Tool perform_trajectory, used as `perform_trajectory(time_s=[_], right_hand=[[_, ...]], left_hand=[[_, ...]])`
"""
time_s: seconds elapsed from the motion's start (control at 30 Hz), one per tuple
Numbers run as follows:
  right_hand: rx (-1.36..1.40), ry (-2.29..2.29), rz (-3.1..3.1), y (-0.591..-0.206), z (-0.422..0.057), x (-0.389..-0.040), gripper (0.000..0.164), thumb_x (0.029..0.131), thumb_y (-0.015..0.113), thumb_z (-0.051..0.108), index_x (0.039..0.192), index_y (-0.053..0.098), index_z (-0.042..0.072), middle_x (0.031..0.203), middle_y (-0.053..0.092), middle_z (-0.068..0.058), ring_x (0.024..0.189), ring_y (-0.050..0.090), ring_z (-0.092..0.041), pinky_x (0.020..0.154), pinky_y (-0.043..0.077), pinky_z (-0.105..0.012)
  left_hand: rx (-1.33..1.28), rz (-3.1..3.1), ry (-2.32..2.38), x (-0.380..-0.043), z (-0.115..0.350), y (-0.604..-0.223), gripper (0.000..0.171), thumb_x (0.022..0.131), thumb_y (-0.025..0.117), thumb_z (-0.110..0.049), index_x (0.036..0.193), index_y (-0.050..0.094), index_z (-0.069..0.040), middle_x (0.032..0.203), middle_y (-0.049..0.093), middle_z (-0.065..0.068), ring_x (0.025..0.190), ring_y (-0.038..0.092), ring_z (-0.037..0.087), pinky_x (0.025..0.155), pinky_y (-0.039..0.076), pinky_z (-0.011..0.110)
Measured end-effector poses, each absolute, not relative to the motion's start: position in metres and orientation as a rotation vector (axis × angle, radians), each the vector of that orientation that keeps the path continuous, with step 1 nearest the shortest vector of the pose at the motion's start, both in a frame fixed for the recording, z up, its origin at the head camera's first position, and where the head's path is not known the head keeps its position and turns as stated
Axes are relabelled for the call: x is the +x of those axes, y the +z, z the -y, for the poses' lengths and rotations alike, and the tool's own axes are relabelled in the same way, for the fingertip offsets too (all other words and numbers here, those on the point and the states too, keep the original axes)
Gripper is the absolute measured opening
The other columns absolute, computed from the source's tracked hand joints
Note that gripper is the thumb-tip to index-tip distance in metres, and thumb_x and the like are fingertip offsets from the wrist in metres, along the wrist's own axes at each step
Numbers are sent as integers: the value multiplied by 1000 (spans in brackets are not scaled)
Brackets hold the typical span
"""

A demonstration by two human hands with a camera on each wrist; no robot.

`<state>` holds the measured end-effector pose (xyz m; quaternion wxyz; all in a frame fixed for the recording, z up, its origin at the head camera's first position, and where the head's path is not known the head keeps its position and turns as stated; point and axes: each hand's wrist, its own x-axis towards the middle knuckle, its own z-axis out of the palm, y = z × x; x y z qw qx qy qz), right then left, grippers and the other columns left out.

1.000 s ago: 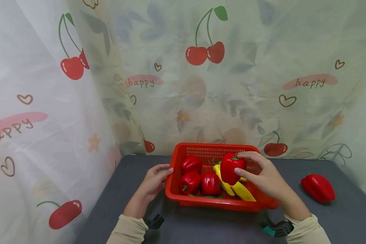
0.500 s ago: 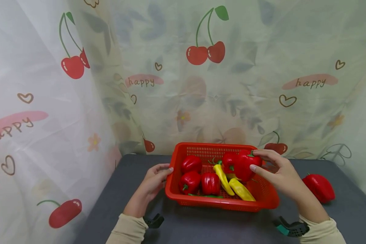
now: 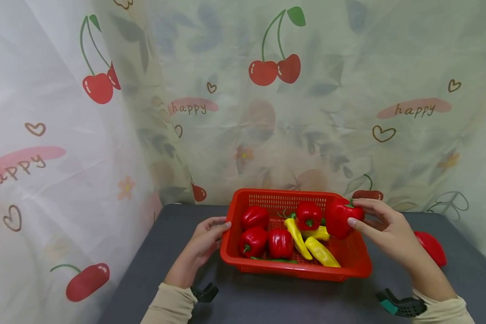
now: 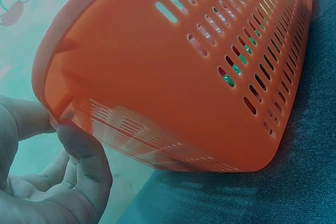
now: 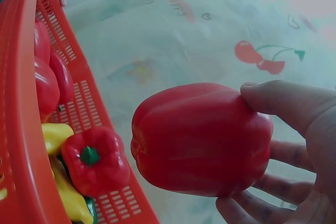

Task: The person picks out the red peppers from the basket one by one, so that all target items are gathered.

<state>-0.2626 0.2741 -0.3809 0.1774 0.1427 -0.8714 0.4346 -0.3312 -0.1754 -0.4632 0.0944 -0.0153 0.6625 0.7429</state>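
Head view: the right hand [image 3: 389, 229] is gripping a red pepper [image 3: 341, 219] by the two o'clock corner of the red basket [image 3: 287, 270], while the left hand [image 3: 205, 237] is pinching its nine o'clock rim. Inside, yellow peppers [image 3: 322, 252] are lying toward four o'clock; another pepper [image 3: 433, 245] is resting at three o'clock, outside.

A cherry-printed curtain [image 3: 235, 54] hangs behind a dark grey table [image 3: 299, 302].

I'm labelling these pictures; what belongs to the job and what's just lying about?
Job: red pepper in right hand; basket gripped by left hand; probably the peppers inside.
Lying about: perhaps the loose pepper on the table; patterned curtain is background.
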Motion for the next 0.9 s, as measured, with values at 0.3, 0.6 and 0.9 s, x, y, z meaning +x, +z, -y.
perform_trajectory(time_s=[0.3, 0.6, 0.9], right_hand=[[350, 1223, 2459, -382, -287, -259, 51, 98, 79, 19, 144, 60, 8, 134, 56, 15, 110, 56, 20, 82, 51, -3], [279, 1225, 2425, -384, -303, -255, 51, 98, 79, 21, 144, 61, 7, 129, 55, 26, 110, 56, 20, 83, 49, 0], [219, 1191, 2394, -381, -319, -253, 49, 98, 79, 20, 142, 63, 6, 127, 55, 30, 107, 55, 20, 82, 47, 1]], left_hand=[[-58, -1961, 2204, -332, 175, -464, 46, 100, 76, -24, 139, 60, -5, 125, 75, 16, 98, 76, 20, 87, 65, 40], [-46, -1960, 2211, -332, 174, -464, 46, 100, 76, -23, 138, 60, -4, 123, 75, 16, 97, 76, 21, 86, 66, 38], [-44, -1933, 2237, -332, 175, -465, 45, 100, 76, -20, 137, 60, -2, 116, 76, 12, 95, 76, 20, 83, 66, 36]])
